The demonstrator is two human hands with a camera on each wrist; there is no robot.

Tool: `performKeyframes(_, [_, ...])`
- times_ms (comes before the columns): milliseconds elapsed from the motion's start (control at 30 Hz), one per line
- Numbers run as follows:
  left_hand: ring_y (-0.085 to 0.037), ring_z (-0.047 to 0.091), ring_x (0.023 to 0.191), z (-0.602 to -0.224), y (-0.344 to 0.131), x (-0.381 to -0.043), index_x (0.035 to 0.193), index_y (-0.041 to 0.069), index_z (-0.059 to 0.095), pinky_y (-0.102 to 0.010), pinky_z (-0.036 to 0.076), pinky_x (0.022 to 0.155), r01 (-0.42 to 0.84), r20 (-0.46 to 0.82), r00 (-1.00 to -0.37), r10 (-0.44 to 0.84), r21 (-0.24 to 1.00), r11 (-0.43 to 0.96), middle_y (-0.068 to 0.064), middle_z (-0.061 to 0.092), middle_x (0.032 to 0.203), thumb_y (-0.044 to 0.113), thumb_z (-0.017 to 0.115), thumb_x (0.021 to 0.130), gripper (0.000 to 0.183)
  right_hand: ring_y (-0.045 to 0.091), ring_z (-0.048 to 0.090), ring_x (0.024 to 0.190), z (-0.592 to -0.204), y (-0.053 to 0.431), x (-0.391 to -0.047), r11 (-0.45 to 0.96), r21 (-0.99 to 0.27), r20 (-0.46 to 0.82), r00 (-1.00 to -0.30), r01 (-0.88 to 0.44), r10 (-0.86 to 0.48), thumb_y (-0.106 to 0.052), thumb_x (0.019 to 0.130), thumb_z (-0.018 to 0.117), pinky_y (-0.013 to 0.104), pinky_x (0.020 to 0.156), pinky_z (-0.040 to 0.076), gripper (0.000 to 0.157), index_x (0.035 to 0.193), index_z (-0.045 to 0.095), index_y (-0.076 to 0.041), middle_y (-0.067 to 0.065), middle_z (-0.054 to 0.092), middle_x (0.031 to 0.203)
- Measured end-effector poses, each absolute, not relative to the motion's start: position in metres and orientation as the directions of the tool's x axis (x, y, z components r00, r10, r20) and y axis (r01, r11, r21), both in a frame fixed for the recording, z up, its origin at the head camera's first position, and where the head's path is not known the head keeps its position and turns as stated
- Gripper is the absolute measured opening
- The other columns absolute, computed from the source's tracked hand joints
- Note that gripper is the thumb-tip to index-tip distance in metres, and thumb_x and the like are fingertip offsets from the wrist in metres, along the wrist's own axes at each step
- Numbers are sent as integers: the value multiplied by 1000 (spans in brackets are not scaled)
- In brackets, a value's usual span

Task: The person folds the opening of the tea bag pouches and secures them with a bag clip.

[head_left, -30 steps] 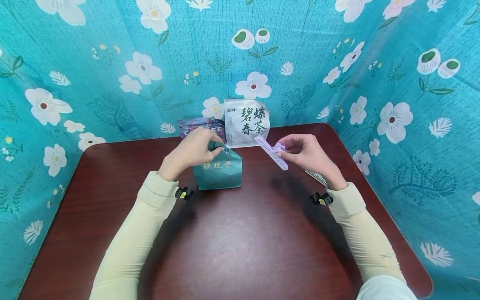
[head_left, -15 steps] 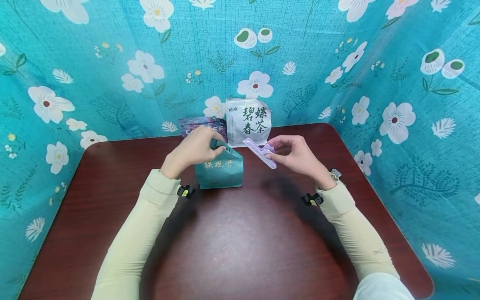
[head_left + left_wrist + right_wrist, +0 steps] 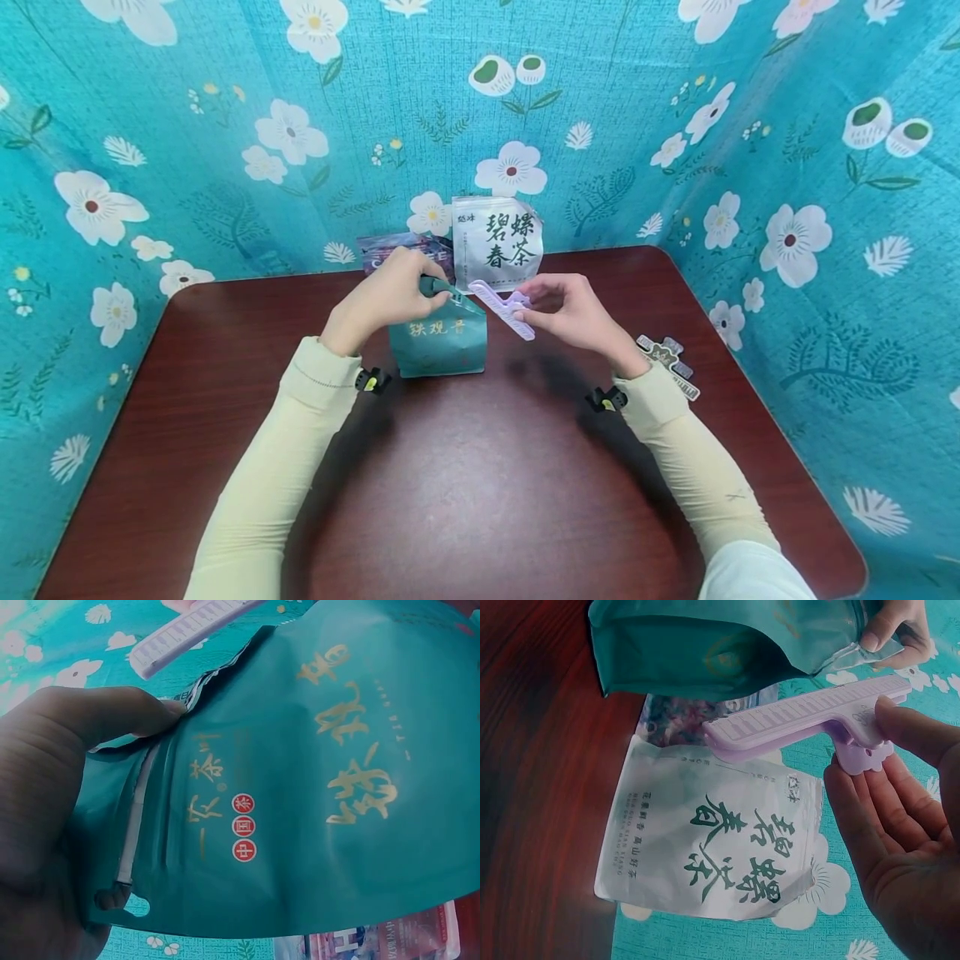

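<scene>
With the tabletop [image 3: 465, 483] read as a clock face from the person's seat, the green bag [image 3: 438, 350] stands upright toward half past eleven, gold characters on its front. The left hand [image 3: 386, 287] comes in from the bag's eight-to-nine o'clock side and pinches its top edge, the thumb pressed against the front beside a torn strip. The right hand [image 3: 573, 312] pinches the handle of a lilac clip [image 3: 504, 311] between thumb and fingers, holding it in the air just off the bag's top at three o'clock; the clip slants from half past ten to half past four. Farther back, a white bag [image 3: 497, 244] with dark green characters stands at twelve o'clock, and a purplish bag [image 3: 377, 249] at eleven, partly hidden by the left hand. Near two o'clock, a pale patterned clip [image 3: 667, 358] lies flat beside the right cuff [image 3: 652, 408]. Teal floral cloth [image 3: 337, 158] hangs behind.
</scene>
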State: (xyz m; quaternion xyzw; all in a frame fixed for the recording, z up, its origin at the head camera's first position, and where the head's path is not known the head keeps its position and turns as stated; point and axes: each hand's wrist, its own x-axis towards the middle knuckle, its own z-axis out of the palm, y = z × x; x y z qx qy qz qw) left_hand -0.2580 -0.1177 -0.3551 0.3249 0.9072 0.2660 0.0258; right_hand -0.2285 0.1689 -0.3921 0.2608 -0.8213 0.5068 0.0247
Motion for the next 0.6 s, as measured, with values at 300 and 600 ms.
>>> performKeyframes(300, [-12, 29, 41, -354, -118, -258, 110, 0, 78, -32, 36, 55, 557, 88, -798, 596, 485, 674, -7, 65, 63, 16, 70, 94, 24, 24, 70, 77, -394, 163, -232, 359, -810, 317, -862, -463, -396, 6, 80, 81, 27, 72, 58, 27, 106, 73, 9, 21, 74, 90])
performKeyframes(600, [-15, 43, 49, -355, -119, -260, 105, 2, 80, -35, 47, 69, 598, 110, -765, 635, 486, 637, -13, 78, 99, 13, 70, 95, 17, 27, 70, 77, -415, 166, -247, 347, -804, 330, -847, -483, -417, 1, 78, 85, 25, 70, 57, 27, 103, 76, 3, 16, 75, 88])
